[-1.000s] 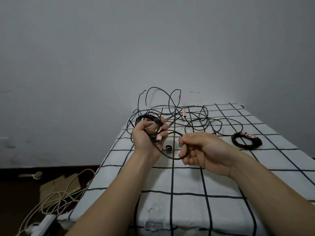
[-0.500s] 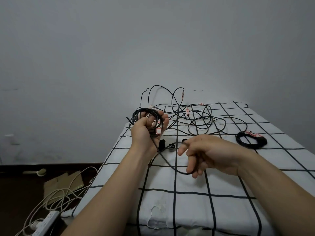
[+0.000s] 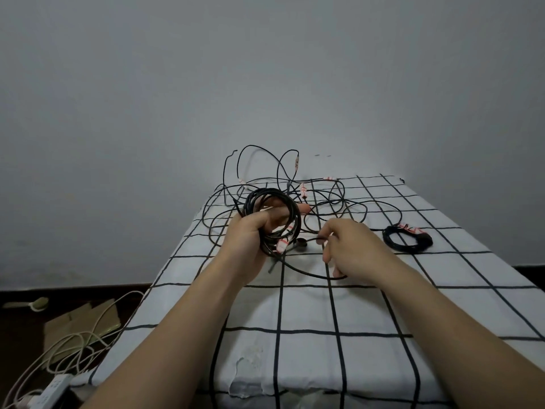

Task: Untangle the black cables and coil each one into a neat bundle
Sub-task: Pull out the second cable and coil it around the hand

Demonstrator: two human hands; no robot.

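**Partly coiled, mostly tangled**

Broadly, a white tablecloth point(image 3: 368, 314) with a black grid, draped over a table set against a grey wall. At its far end, a loose tangle of black cables point(image 3: 290, 187), some loops flat on the cloth, others standing up in front of the wall, with red-and-white tape tags here and there. Down on the dark floor to the left, flattened cardboard point(image 3: 79, 320), a sprawl of white cords point(image 3: 73, 340) and a white power strip point(image 3: 51, 389).

Both bare forearms reaching in over the cloth. Left hand point(image 3: 250, 237) raised, fingers and thumb curled through a half-wound coil point(image 3: 295, 218) of black cable, gripping it. Right hand point(image 3: 354, 249) close beside, thumb and forefinger pinching a black strand leading off that coil, other fingers loosely bent. Below and between the hands, a loose run point(image 3: 309, 273) of cable sagging in an arc.

Well to the right, apart from the tangle, one finished bundle point(image 3: 423, 240) lying flat on the cloth, red-and-white tape on it. Beside the coil, a small round black piece on the strand, too small to identify.
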